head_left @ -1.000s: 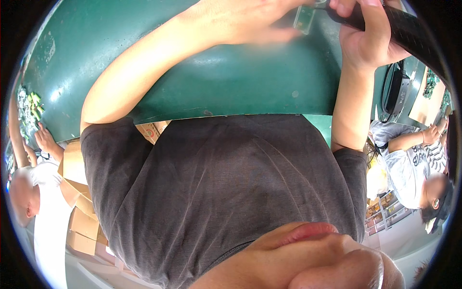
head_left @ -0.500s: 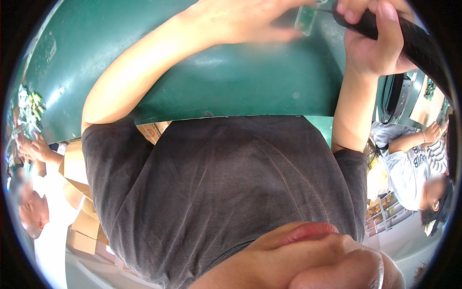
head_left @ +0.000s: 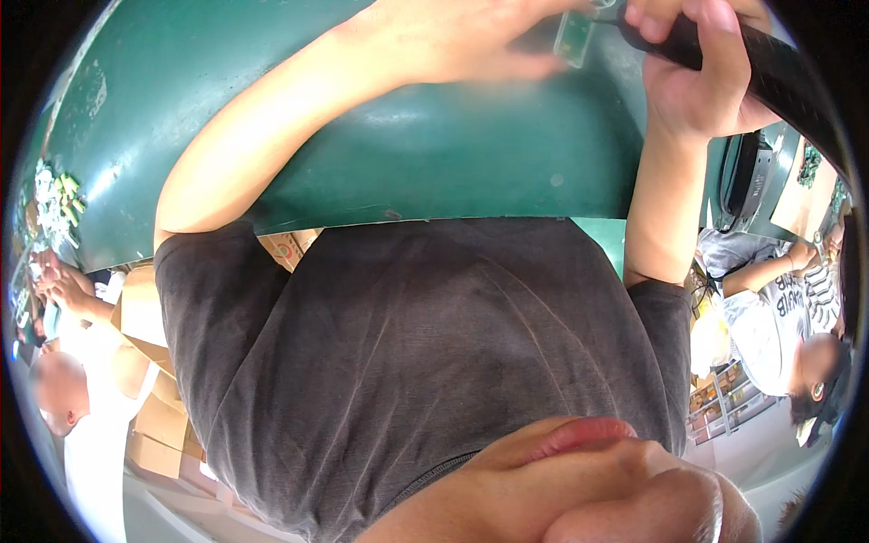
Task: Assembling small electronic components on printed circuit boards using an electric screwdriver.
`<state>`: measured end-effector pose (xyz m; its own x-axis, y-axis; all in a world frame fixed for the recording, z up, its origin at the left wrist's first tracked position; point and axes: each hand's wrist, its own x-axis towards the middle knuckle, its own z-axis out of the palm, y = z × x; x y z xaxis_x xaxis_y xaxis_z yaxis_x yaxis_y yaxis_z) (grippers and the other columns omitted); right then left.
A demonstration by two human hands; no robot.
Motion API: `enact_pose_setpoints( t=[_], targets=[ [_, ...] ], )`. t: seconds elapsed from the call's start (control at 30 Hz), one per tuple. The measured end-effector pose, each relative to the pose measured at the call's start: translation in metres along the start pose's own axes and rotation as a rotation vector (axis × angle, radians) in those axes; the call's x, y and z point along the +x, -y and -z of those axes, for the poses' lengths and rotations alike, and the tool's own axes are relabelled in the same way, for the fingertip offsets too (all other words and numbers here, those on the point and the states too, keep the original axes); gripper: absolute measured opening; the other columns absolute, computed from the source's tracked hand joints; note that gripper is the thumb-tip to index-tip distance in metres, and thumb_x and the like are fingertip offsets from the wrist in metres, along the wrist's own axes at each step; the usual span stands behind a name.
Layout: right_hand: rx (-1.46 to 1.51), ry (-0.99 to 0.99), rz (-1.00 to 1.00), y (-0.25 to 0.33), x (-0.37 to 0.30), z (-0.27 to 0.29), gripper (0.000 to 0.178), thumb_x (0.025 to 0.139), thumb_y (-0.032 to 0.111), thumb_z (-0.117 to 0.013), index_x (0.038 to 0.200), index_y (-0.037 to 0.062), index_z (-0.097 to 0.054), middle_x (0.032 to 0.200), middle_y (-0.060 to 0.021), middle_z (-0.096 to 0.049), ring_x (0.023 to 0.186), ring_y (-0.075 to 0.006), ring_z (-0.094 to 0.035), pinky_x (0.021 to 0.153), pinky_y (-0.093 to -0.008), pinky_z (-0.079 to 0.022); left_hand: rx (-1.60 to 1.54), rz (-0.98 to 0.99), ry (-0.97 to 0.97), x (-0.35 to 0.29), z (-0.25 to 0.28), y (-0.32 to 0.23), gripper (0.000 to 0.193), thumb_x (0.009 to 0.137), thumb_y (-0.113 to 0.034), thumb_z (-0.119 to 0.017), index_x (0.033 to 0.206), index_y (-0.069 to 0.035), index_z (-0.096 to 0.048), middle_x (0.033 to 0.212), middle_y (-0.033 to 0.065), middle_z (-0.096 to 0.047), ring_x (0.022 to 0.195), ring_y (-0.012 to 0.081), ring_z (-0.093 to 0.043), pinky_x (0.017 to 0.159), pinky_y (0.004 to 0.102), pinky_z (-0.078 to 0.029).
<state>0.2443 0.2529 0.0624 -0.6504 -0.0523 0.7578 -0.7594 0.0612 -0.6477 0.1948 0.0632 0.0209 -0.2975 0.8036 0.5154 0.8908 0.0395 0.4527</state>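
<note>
My left hand (head_left: 444, 41) reaches in at the top, with its thumb and fingers at either end of a small clear plastic piece (head_left: 574, 38) that looks greenish against the table. The upper fingers are partly cut off by the picture's edge. In my right hand (head_left: 701, 77) is a long black tool (head_left: 769, 68), its thumb and fingers closed around the handle. A thin shaft runs from the tool's left end toward the plastic piece; I cannot tell whether the two touch.
Beneath my hands spreads a green tabletop (head_left: 453, 154). To the right lies a black device (head_left: 747, 185). Small green and pale parts (head_left: 63, 204) are heaped at the far left. Co-workers sit on both sides, and cardboard boxes (head_left: 158, 434) stand behind at left.
My right hand has shifted slightly left with the black tool, toward the plastic piece. My left hand stays about where it was. The left co-worker's head and hands have moved.
</note>
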Motion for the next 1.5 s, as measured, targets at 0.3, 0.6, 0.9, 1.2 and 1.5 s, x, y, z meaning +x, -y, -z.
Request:
enact_pose_setpoints(
  t=[0.3, 0.6, 0.9, 1.2, 1.5],
  targets=[
    [-0.029, -0.083, 0.011, -0.004, -0.010, -0.005, 0.069, 0.098, 0.006, -0.058, 0.156, 0.0042, -0.019, 0.083, -0.0071, -0.050, 0.052, -0.0120, -0.050, 0.050, -0.0252, -0.047, 0.014, 0.015, 0.027, 0.002, 0.002, -0.004, 0.060, 0.077, -0.024, -0.081, 0.126, 0.004, -0.061, 0.143, 0.0231, -0.054, 0.131, 0.0366, -0.054, 0.107, 0.0450, -0.046],
    [0.089, -0.112, -0.069, -0.005, -0.011, -0.005, 0.075, 0.096, 0.005, -0.060, 0.156, 0.0057, -0.017, 0.087, -0.0075, -0.047, 0.053, -0.0109, -0.049, 0.049, -0.0238, -0.045, 0.004, 0.007, 0.019, 0.003, 0.002, -0.002, 0.058, 0.077, -0.024, -0.081, 0.125, 0.002, -0.060, 0.143, 0.0224, -0.054, 0.130, 0.0366, -0.054, 0.106, 0.0452, -0.047],
    [0.139, -0.154, -0.023, -0.012, -0.012, -0.004, 0.073, 0.096, 0.003, -0.059, 0.157, 0.0063, -0.018, 0.086, -0.0069, -0.048, 0.052, -0.0111, -0.049, 0.050, -0.0243, -0.047, 0.000, -0.030, 0.026, 0.004, 0.007, -0.002, 0.025, 0.078, -0.023, -0.079, 0.096, -0.006, -0.075, 0.142, 0.0232, -0.055, 0.126, 0.0361, -0.057, 0.102, 0.0438, -0.049],
    [0.138, -0.120, -0.043, -0.008, -0.013, -0.002, 0.075, 0.097, 0.004, -0.061, 0.158, 0.0082, -0.018, 0.086, -0.0059, -0.047, 0.052, -0.0119, -0.050, 0.051, -0.0257, -0.048, -0.087, 0.013, 0.047, 0.007, 0.010, -0.005, 0.025, 0.076, -0.024, -0.080, 0.093, -0.006, -0.076, 0.143, 0.0233, -0.054, 0.127, 0.0365, -0.057, 0.099, 0.0433, -0.050],
    [0.079, -0.159, -0.026, -0.003, -0.009, -0.006, 0.075, 0.097, 0.004, -0.060, 0.158, 0.0074, -0.016, 0.086, -0.0057, -0.047, 0.052, -0.0123, -0.049, 0.051, -0.0267, -0.048, -0.004, -0.018, 0.052, 0.007, 0.013, -0.007, 0.026, 0.075, -0.023, -0.081, 0.093, -0.006, -0.076, 0.143, 0.0236, -0.054, 0.127, 0.0373, -0.057, 0.100, 0.0441, -0.050]
  ],
)
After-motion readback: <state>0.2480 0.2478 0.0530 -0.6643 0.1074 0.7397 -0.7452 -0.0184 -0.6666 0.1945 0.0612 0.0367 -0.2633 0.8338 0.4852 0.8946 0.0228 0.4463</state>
